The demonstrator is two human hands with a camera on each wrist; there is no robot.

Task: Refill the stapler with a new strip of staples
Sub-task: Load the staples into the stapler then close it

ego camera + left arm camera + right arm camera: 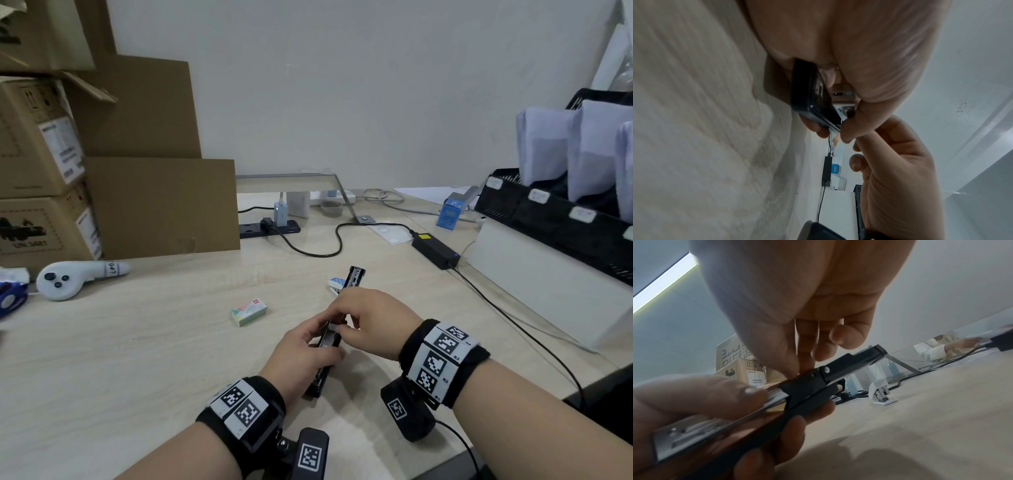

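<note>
A black stapler [355,275] is flipped open, its lid pointing away from me and its silver magazine [715,423] facing up. My left hand [305,347] grips the base from the left, thumb on top and fingers curled underneath [789,426]. My right hand [368,317] comes from the right, thumb and forefinger pinching a short silvery staple strip [333,329] at the magazine, near the hinge [813,374]. How far the strip sits in the channel is hidden by my fingers. A small pastel staple box [249,311] lies on the desk to the left.
A small white stapler [336,283] sits just beyond the black one. A power brick [435,251] and its cable run along the right, beside black paper trays [548,212]. Cardboard boxes [44,164] and a white controller [68,277] stand at the left.
</note>
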